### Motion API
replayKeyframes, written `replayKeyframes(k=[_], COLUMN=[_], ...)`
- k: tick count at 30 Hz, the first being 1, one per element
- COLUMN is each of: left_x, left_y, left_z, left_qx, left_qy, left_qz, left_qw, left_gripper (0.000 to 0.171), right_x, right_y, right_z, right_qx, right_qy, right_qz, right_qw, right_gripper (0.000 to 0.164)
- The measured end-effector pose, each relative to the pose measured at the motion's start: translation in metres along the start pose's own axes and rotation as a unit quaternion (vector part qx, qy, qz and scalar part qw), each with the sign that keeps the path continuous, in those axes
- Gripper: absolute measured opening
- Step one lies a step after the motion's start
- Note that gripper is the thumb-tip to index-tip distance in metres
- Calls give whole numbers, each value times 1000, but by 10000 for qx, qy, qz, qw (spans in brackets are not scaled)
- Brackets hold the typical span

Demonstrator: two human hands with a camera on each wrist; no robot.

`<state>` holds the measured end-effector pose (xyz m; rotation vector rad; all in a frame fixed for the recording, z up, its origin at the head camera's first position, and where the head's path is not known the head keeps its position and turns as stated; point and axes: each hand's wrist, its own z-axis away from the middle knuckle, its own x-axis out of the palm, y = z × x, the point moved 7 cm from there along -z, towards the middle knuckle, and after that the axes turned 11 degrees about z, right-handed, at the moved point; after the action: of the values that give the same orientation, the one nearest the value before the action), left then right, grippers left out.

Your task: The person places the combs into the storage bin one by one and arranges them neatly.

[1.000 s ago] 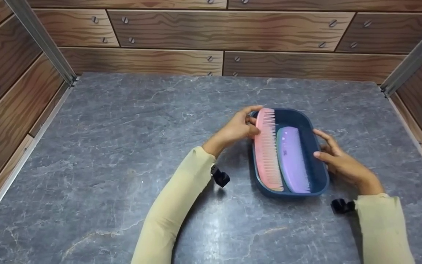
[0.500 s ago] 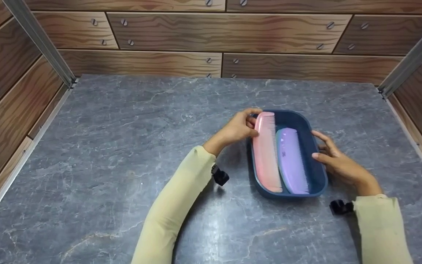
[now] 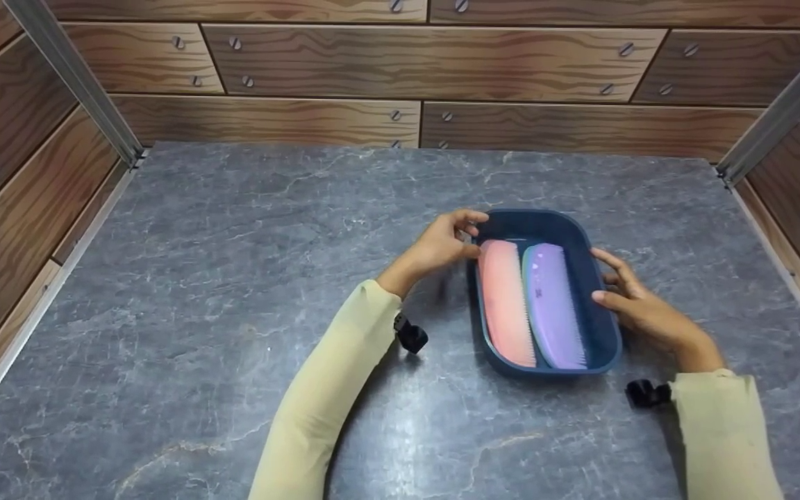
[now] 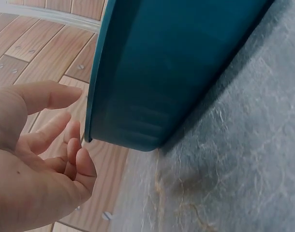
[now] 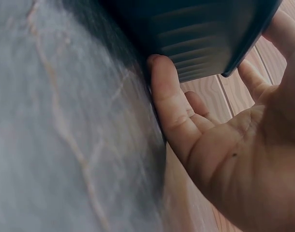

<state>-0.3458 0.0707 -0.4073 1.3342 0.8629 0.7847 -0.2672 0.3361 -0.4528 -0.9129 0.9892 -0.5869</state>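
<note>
A dark blue plastic tub (image 3: 601, 326) stands on the table, to the right of centre. Inside, a pink comb (image 3: 504, 305) lies along the left wall. Beside it lies a purple comb (image 3: 554, 305), with a green edge showing under its left side. My left hand (image 3: 442, 243) is at the tub's left rim, fingers loosely bent and holding nothing; the left wrist view shows them just off the rim. On the opposite side, my right hand (image 3: 650, 312) holds the tub's wall, thumb at the rim and other fingers against the outside.
The grey marbled table (image 3: 233, 278) surrounds the tub. Wood-patterned panels (image 3: 435, 62) close off the back and both sides, with metal posts (image 3: 73, 76) at the corners. A black camera mount (image 3: 410, 333) sits at my left wrist, another at the right.
The pink comb has dropped lower into the tub, beside the purple one. My left hand has let go of it and drawn slightly left. My right hand stays on the tub.
</note>
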Motion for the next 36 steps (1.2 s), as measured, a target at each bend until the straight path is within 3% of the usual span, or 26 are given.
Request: replayKeyframes(k=[17,26,36], left_x=[-9,-33,-52], left_y=[-2,-6,-10], left_z=[16,35,59], left_qx=[58,159,40], left_qy=[-71,167,234], left_qz=[479,637,810], left_qw=[9988,9977,9964], left_gripper=[55,56,54], right_x=[-2,-10,-20], right_y=[0,-3,-12], right_z=[-5,-7,6], right_qx=[33,71,-298], right_qy=[7,244,608], right_qz=[20,718,836], right_qw=[10000,9971,9942], right_gripper=[70,72,61])
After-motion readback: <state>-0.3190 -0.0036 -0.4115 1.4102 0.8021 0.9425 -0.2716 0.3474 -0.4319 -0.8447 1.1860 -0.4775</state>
